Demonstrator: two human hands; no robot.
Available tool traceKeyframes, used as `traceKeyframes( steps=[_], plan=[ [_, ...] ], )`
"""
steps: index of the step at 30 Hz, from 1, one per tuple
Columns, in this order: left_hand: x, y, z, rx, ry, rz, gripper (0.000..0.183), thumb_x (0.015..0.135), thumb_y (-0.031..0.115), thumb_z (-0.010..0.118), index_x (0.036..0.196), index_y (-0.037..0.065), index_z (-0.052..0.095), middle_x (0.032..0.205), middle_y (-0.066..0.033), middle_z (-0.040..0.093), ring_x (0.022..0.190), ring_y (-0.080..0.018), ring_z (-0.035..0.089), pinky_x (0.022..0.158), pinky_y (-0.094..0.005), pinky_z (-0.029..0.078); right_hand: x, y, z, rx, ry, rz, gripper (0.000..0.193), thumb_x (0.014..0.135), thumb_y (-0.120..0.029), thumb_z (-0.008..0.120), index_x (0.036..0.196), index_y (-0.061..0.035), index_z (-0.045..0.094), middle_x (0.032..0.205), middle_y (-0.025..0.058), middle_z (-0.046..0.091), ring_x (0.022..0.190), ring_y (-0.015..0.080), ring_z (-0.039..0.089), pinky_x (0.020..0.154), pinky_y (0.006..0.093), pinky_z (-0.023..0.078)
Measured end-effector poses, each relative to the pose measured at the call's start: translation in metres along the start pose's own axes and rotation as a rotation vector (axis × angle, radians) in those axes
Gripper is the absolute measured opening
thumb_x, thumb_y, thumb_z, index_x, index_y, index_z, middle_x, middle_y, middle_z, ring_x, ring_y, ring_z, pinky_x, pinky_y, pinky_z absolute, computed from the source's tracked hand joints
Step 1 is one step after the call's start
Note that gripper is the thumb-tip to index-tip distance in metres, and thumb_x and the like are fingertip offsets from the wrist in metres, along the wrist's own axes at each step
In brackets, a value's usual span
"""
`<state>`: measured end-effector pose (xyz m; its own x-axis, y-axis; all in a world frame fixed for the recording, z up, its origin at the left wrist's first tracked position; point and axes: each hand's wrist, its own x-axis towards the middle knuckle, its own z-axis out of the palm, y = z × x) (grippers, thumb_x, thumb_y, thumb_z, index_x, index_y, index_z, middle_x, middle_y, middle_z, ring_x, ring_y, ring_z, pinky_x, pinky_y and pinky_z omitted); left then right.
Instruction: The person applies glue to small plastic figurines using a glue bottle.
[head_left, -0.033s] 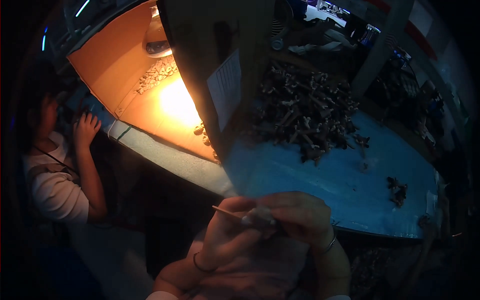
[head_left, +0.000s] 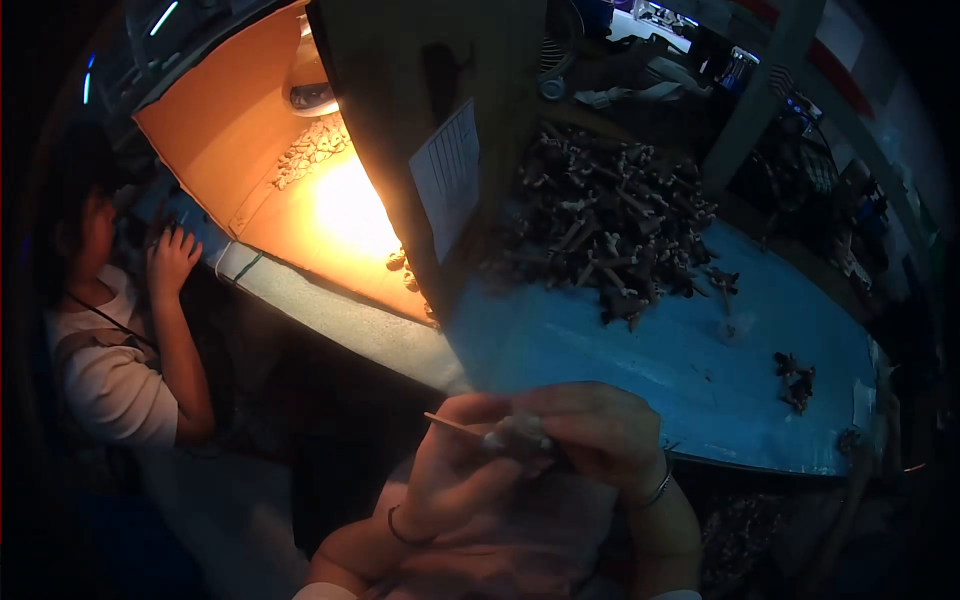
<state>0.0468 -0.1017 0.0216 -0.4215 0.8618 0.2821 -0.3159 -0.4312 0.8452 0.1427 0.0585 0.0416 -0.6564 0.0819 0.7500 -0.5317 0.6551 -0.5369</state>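
Observation:
In front of my chest my two hands are close together. Closed fingers of my left hand (head_left: 455, 485) hold a thin wooden stick (head_left: 450, 424) and a small pale grey piece (head_left: 522, 436); the stick's light end juts out to the left past the knuckles. My right hand (head_left: 605, 435) is pinched on the right side of the same piece, its fingertips touching it. Fingers cover much of the piece, so its exact kind cannot be made out. How the stick meets the piece is blurred.
Ahead on the right, a blue table (head_left: 650, 385) bears a heap of small dark-and-white figures (head_left: 620, 220) and a smaller cluster (head_left: 794, 382). An upright panel with a paper sheet (head_left: 446, 180) divides it from a lamp-lit cardboard box (head_left: 220, 120). Another person (head_left: 120, 380) sits at left.

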Motion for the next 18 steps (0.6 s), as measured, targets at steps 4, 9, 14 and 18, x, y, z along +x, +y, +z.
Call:
traceKeyframes(
  steps=[4,9,14,18],
  plan=[
    [0.001,-0.001,0.008,0.032,0.031,0.037,0.053,0.084,-0.002,0.056,0.128,-0.002,0.027,0.106,-0.0183,0.057,0.099,-0.0220,0.058,0.085,-0.0317,0.048,0.001,-0.008,-0.003,0.018,0.006,0.034,0.026,0.072,0.002,0.063,0.097,-0.0026,0.060,0.104,0.0166,0.063,0.092,0.0295,0.063,0.075,0.0345,0.053],
    [0.004,-0.009,0.005,0.271,0.128,0.160,0.039,0.081,0.000,0.061,0.115,-0.003,0.042,0.101,-0.0147,0.058,0.090,-0.0166,0.058,0.078,-0.0283,0.049,-0.005,-0.026,0.006,-0.259,0.243,0.221,0.030,0.068,0.002,0.065,0.098,-0.0045,0.061,0.096,0.0091,0.061,0.084,0.0255,0.059,0.072,0.0343,0.046],
    [0.010,-0.018,0.002,0.757,0.197,0.332,0.033,0.074,-0.005,0.066,0.103,-0.002,0.051,0.097,-0.0131,0.058,0.084,-0.0144,0.057,0.073,-0.0266,0.048,-0.003,-0.044,0.014,-0.394,0.188,0.178,0.033,0.066,-0.001,0.067,0.099,-0.0046,0.062,0.091,0.0069,0.059,0.078,0.0228,0.058,0.068,0.0323,0.044],
    [0.011,-0.020,0.005,0.856,0.246,0.382,0.035,0.069,-0.008,0.068,0.100,0.000,0.053,0.096,-0.0126,0.058,0.084,-0.0155,0.057,0.074,-0.0270,0.047,-0.002,-0.041,0.016,-0.515,0.186,0.171,0.032,0.066,-0.001,0.067,0.097,-0.0040,0.062,0.091,0.0070,0.059,0.078,0.0229,0.058,0.068,0.0326,0.044]
  ],
)
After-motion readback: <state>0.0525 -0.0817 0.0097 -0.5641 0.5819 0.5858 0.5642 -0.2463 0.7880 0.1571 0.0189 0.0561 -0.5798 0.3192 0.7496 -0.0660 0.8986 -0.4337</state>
